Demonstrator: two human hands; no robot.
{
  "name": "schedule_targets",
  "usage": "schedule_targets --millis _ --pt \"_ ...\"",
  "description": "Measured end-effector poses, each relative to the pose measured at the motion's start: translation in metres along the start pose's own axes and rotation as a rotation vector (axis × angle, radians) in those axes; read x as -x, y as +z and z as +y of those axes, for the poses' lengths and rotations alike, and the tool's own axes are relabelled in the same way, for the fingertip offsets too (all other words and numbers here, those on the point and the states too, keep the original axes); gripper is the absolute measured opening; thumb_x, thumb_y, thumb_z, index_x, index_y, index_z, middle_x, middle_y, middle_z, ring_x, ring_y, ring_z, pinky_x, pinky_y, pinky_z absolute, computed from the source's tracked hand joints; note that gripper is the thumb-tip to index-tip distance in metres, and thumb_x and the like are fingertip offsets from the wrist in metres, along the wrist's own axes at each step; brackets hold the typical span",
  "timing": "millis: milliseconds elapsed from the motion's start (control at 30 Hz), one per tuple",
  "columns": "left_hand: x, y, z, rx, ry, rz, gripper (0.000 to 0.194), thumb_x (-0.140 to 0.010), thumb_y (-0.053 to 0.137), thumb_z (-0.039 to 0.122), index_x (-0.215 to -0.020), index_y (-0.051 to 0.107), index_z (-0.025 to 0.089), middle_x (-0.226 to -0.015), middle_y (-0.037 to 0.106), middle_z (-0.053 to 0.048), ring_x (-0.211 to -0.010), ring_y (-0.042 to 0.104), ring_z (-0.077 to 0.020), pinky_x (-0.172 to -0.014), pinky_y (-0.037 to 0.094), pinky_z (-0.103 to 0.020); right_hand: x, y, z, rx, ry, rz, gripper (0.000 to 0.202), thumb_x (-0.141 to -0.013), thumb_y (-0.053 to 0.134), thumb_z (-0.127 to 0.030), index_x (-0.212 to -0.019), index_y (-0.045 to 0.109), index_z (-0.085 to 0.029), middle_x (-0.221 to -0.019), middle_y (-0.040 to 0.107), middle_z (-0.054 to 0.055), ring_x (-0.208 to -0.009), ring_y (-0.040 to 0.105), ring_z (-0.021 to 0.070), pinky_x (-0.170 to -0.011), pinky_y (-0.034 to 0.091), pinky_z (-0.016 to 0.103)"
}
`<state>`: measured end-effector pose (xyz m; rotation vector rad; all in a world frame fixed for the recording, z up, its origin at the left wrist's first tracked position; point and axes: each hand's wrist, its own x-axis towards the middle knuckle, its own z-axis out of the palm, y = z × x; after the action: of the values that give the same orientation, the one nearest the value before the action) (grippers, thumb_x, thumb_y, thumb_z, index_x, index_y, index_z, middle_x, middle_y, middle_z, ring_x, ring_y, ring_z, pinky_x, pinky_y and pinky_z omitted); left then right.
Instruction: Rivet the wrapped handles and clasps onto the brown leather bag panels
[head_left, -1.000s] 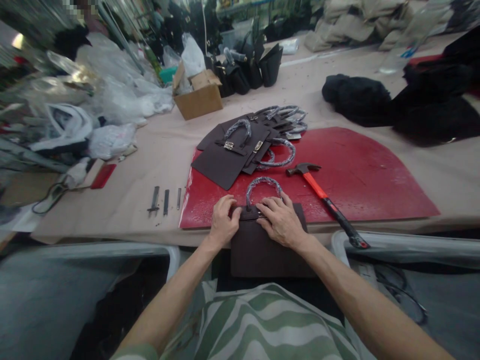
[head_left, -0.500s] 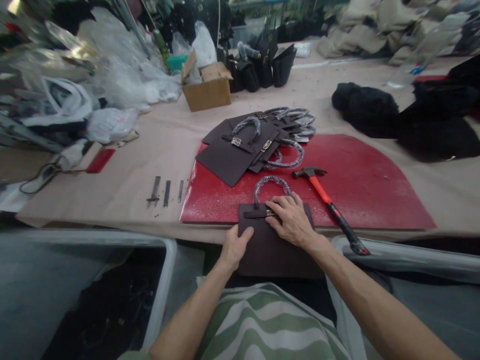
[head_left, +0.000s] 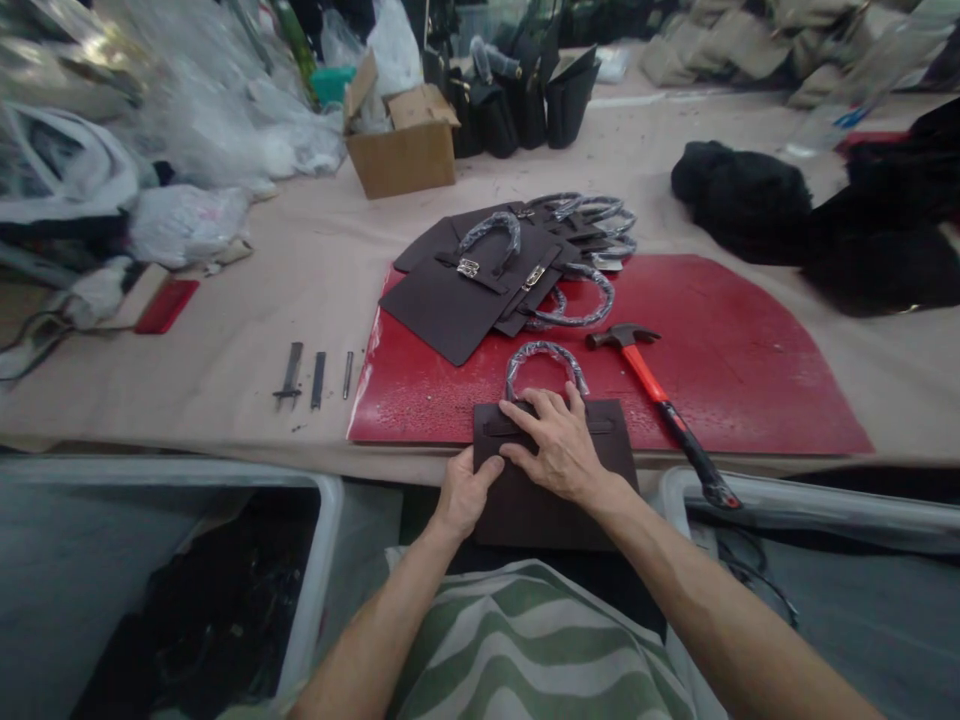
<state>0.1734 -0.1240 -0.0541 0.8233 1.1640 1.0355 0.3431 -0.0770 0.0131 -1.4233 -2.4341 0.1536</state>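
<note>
The workpiece, a dark brown bag panel (head_left: 517, 515), lies at the front edge of the red mat (head_left: 750, 360), its upper strip over the mat and its lower part extending past the mat toward the operator. The left hand (head_left: 463, 492) is closed on the panel's left edge, thumb on top; its fingers are largely out of sight. The right hand (head_left: 556, 445) is spread flat across the upper part, fingers apart and grasping nothing, covering the middle of the strap (head_left: 499, 428). Completed so far, as far as shown: a film-wrapped handle (head_left: 544, 348) stands at the panel's top, and the strap is in place. Whether a clasp is fitted cannot be determined, because the right hand hides that area. For reference, the stacked panels (head_left: 442, 305) at the rear left of the mat bear wrapped handles, and two show metal clasps (head_left: 468, 268); these appear to be at a finished or further stage, though the lower pieces are too overlapped to verify. The hammer (head_left: 651, 380) rests unheld on the mat, its grip end beyond the front edge; three metal tools (head_left: 318, 380) lie unheld left of the mat. The present step is judged to be checking or aligning the strap; any remaining fastening cannot be confirmed.
</note>
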Motion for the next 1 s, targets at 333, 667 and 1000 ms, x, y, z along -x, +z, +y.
schedule_targets --millis 333,667,1000 --pt "0.000 -0.002 0.000 -0.467 0.096 0.158 0.029 -0.084 0.063 0.040 -0.092 0.074 0.015 -0.078 0.073 -0.002 -0.071 0.062 -0.0184 -0.067 0.046 -0.026 -0.015 -0.001 -0.009 -0.067 0.158 -0.061 0.054 -0.075 0.078 -0.050 -0.124 0.066 -0.029 -0.128 0.054 0.012 -0.120 0.047 0.0348 -0.115 0.020 0.063" --pt "0.004 0.002 -0.007 -0.500 0.097 0.204 0.031 -0.084 0.062 0.044 -0.092 0.075 0.018 -0.077 0.073 -0.004 -0.070 0.062 -0.0186 -0.068 0.047 -0.026 -0.015 -0.005 -0.012 0.008 0.161 -0.106 0.056 -0.077 0.078 -0.048 -0.128 0.064 -0.029 -0.134 0.053 0.014 -0.123 0.046 0.0374 -0.114 0.018 0.068" --pt "0.005 0.012 -0.003 -0.280 0.100 0.163 0.037 -0.087 0.059 0.047 -0.103 0.074 0.017 -0.093 0.075 -0.007 -0.084 0.064 -0.0229 -0.077 0.051 -0.030 -0.013 0.009 0.005 0.056 0.045 0.021 0.048 -0.083 0.067 -0.048 -0.125 0.066 -0.026 -0.134 0.055 0.015 -0.121 0.049 0.0395 -0.106 0.030 0.070"
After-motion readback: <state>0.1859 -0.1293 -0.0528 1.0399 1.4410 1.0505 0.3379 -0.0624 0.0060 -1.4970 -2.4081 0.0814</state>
